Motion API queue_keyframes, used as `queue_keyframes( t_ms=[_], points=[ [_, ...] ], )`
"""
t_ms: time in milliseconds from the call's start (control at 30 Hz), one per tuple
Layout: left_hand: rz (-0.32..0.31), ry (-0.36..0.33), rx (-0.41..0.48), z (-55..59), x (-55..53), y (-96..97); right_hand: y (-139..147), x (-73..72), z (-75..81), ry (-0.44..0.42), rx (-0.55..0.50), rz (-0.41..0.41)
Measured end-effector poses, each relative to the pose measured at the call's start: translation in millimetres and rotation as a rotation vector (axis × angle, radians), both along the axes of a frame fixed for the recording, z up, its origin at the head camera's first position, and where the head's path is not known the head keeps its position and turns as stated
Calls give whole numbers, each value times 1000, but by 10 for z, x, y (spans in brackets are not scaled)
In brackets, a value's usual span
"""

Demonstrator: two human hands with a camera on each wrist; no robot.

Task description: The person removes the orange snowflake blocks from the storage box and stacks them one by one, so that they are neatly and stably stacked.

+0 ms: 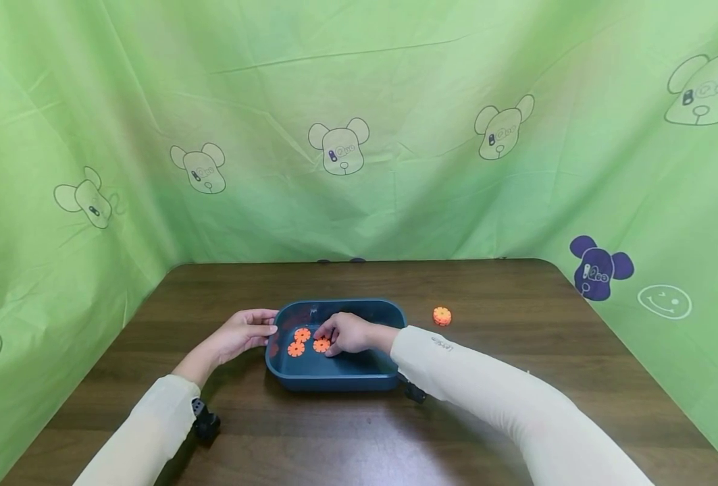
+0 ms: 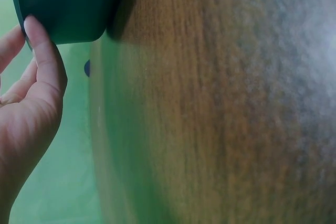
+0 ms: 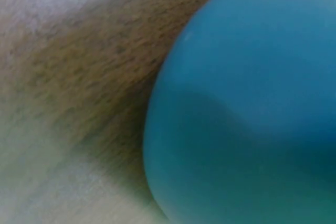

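Note:
A dark blue rectangular basin [image 1: 334,383] with rounded corners stands on the table. My left hand [image 1: 244,333] pinches its left rim between thumb and fingers; in the left wrist view the thumb [image 2: 44,59] presses against the wall. My right hand [image 1: 349,333] reaches down inside the basin, its thumb and fingers curled about an orange flower-shaped disc [image 1: 321,345]. To the left of that disc, two similar orange discs [image 1: 296,349] lie on the basin floor. Only the basin's outer side [image 3: 236,103] and the table show in the right wrist view; the hand is hidden there.
A small stack of orange flower-shaped discs [image 1: 442,316] sits on the brown wooden table [image 1: 492,290], right of the basin. A green curtain [image 1: 407,202] printed with mouse faces hangs behind the table and along both sides.

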State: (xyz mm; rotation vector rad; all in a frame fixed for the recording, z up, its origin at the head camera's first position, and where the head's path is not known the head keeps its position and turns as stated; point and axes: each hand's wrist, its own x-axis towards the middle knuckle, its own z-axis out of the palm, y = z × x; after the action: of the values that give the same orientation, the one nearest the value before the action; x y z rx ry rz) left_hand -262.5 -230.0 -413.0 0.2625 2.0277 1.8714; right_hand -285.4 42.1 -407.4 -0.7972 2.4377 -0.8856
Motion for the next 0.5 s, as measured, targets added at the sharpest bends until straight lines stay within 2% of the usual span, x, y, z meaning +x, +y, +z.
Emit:
queue_keyframes(
  t_ms=[500],
  points=[
    [8,-9,-5,22,4,7,-11,13,-10,1,-4,3]
  ],
)
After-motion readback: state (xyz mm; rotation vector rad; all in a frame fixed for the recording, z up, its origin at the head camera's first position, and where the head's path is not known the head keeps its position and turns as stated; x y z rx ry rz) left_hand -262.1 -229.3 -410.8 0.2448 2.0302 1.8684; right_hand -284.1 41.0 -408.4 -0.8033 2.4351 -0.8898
